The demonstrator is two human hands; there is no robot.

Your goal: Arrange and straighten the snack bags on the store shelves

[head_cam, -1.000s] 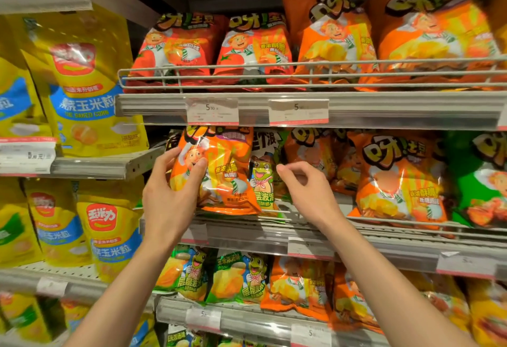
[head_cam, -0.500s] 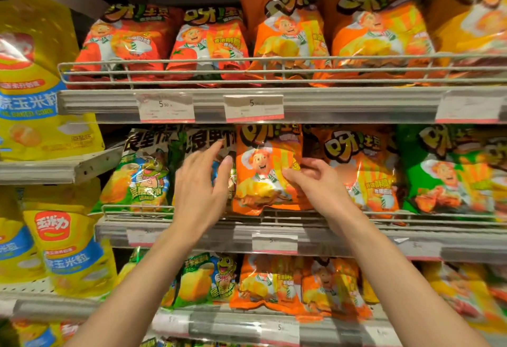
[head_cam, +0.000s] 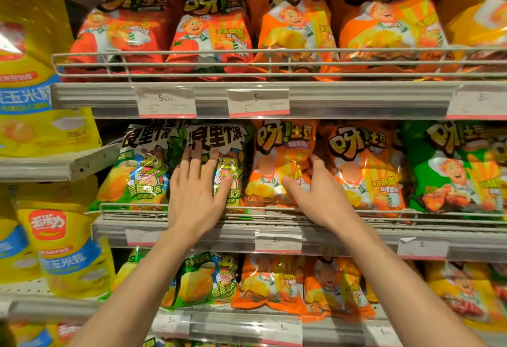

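Where half a second ago the left hand (head_cam: 198,195) hovered with fingers just reaching the green frog bag (head_cam: 219,165), it now lies flat on that bag's front, fingers straight and spread, palm low over the wire rail (head_cam: 384,213) of the middle shelf (head_cam: 343,239). A second green frog bag (head_cam: 140,171) stands just left of it, upright, untouched. The view has shifted a little; shelf rows read the same. To the right, the right hand (head_cam: 315,193) grips the orange chip bag (head_cam: 277,165), thumb across its lower front, fingers curled round its right edge, much as before. That bag stands upright, touching the frog bag on its left and another orange bag (head_cam: 365,171) on its right. Far right, a green chip bag (head_cam: 452,171).
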